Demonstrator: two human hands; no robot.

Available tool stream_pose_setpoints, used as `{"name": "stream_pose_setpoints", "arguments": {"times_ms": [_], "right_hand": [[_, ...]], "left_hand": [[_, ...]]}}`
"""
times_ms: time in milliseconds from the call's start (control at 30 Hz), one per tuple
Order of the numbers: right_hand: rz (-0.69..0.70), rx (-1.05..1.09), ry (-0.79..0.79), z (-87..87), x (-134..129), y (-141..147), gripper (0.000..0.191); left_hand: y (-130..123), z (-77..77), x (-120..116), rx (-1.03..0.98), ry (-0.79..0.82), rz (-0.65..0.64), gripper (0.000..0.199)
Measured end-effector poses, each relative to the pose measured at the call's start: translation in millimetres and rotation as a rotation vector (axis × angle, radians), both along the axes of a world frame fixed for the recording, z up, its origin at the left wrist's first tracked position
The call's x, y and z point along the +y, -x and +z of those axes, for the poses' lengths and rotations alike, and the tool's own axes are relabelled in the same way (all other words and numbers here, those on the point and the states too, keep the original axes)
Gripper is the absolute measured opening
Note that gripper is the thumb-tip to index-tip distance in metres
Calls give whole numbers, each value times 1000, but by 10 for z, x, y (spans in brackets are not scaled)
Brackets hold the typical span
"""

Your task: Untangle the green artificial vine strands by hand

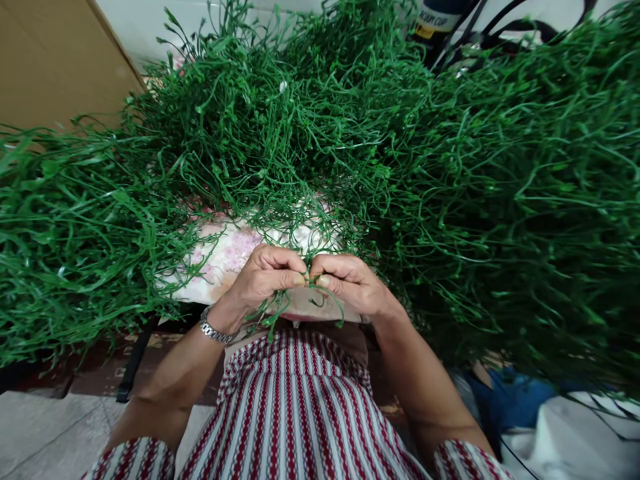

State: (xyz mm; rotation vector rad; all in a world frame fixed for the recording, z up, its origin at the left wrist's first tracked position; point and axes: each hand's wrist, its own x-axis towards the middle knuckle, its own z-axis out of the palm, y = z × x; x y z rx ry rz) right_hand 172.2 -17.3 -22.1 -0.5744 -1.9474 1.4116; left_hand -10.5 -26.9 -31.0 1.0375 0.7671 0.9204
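In the head view my left hand point(275, 272) and my right hand point(347, 280) meet in front of my lap, fingertips almost touching. Each one pinches thumb against forefinger on thin green stems point(320, 288) that look like artificial greenery. Loose ends curl out below the fingers, toward my striped clothing. The exact spot where the stems join is hidden by my fingertips. Under and behind the hands lies a floral cloth point(227, 250), partly covered with strands.
Green foliage is heaped at the left point(75, 253), the back and the right point(525, 220). A cardboard panel point(55, 60) rises at the back left. A dark labelled container point(437, 20) and black cables stand at the back right. White and blue bags point(575, 433) lie at the lower right.
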Motion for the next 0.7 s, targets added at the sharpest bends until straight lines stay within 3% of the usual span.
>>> {"name": "stream_pose_setpoints", "arguments": {"times_ms": [233, 433, 700], "right_hand": [[6, 156, 260, -40, -27, 40, 29], [-62, 294, 466, -114, -89, 84, 31], [-79, 456, 575, -120, -100, 74, 24]], "left_hand": [[-19, -8, -34, -60, 1, -4, 19], [-115, -6, -54, -99, 56, 88, 24], [-195, -42, 9, -152, 97, 71, 24]]}}
